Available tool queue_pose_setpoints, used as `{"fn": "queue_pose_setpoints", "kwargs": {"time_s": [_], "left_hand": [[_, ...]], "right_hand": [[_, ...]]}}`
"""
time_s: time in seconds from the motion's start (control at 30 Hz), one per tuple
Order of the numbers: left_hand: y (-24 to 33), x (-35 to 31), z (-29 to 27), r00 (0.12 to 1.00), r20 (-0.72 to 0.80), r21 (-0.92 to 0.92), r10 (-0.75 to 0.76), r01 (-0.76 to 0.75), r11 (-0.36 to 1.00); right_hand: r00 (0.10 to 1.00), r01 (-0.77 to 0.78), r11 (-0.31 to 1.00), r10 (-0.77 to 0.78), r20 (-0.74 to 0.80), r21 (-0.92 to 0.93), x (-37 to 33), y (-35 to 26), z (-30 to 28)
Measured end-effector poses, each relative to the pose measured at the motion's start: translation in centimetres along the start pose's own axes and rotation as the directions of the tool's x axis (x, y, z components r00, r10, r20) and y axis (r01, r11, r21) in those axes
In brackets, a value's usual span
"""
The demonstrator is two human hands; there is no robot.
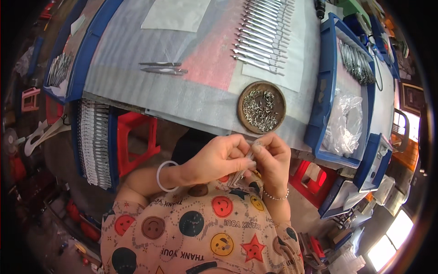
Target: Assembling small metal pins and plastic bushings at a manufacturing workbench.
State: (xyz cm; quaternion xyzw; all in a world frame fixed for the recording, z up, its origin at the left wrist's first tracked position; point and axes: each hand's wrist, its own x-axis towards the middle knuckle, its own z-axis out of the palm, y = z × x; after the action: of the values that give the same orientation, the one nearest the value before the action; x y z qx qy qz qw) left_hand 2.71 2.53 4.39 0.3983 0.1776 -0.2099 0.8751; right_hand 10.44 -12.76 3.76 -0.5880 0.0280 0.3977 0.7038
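Note:
My left hand (223, 157) is closed round a slender silvery metal instrument (236, 177), whose narrow end sticks out below the fingers. My right hand (273, 160) pinches with thumb and forefinger at the upper end of the same piece; the fingers hide most of it, so its exact kind cannot be told. Both hands are together in front of my body, just off the table's near edge. Beyond them, close to the right hand, stands a round wooden bowl (241, 119) holding many small metal pins (260, 109).
Slender metal instruments (262, 43) lie in a row on white paper. Two tweezer-like tools (162, 68) lie left of them. A blue tray (319, 114) at right holds metal tools (356, 61) and a clear plastic bag (343, 125). Red stools (134, 141) stand below the table.

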Motion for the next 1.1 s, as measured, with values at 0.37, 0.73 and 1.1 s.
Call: {"fn": "queue_pose_setpoints", "kwargs": {"time_s": [0.37, 0.73, 1.1], "left_hand": [[0.6, 0.9, -0.7, 0.97, 0.021, -0.188, -0.243, 0.242, 0.952], [0.7, 1.5, -1.1, 0.952, 0.017, -0.197, -0.307, 0.304, 0.932], [1.2, 2.3, 0.6, 0.986, 0.034, -0.024, -0.163, 0.164, 0.986]], "right_hand": [[0.993, -0.113, 0.993, 0.114, -0.03, 0.022, 0.7, 0.4, 0.0], [0.992, -0.119, 0.987, 0.123, -0.03, 0.112, 1.1, 1.5, -0.3], [0.994, 0.013, 0.963, 0.016, -0.107, 0.269, -0.9, -0.8, 0.5]]}}
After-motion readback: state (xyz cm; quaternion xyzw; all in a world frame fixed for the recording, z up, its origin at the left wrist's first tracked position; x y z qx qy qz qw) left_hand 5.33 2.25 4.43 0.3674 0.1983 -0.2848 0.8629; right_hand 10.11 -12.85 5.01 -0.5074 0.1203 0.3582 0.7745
